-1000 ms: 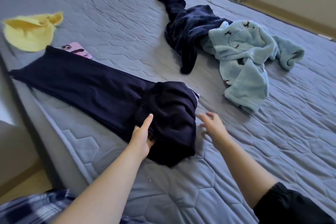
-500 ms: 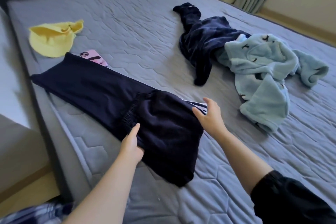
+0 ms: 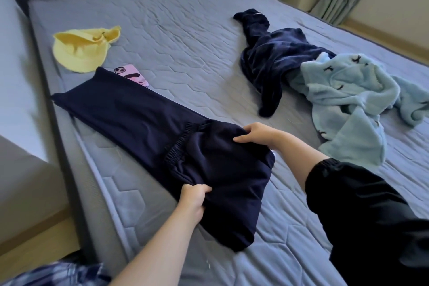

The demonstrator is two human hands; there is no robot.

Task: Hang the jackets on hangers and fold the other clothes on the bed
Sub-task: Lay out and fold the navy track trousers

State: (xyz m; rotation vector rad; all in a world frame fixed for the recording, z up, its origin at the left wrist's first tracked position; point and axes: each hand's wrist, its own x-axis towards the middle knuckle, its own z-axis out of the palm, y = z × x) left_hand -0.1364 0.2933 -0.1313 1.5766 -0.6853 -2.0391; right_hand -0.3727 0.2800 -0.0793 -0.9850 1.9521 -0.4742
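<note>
Grey quilted mattress (image 3: 197, 37): the fingers of my left hand (image 3: 192, 199) curl round the near edge of the navy trousers (image 3: 144, 123), and my right hand (image 3: 257, 133) pinches the far edge. They lie flat, one end doubled over, the other overlapping a pink phone (image 3: 133, 74) beside a yellow cloth (image 3: 79, 53). A dark blue fleece (image 3: 267, 58) and a pale blue fleece (image 3: 348, 90) lie well apart.

Right grip (image 3: 257, 133) moved onto navy trousers (image 3: 139, 118), holding folded end, left grip (image 3: 192, 197) now clenching near edge
</note>
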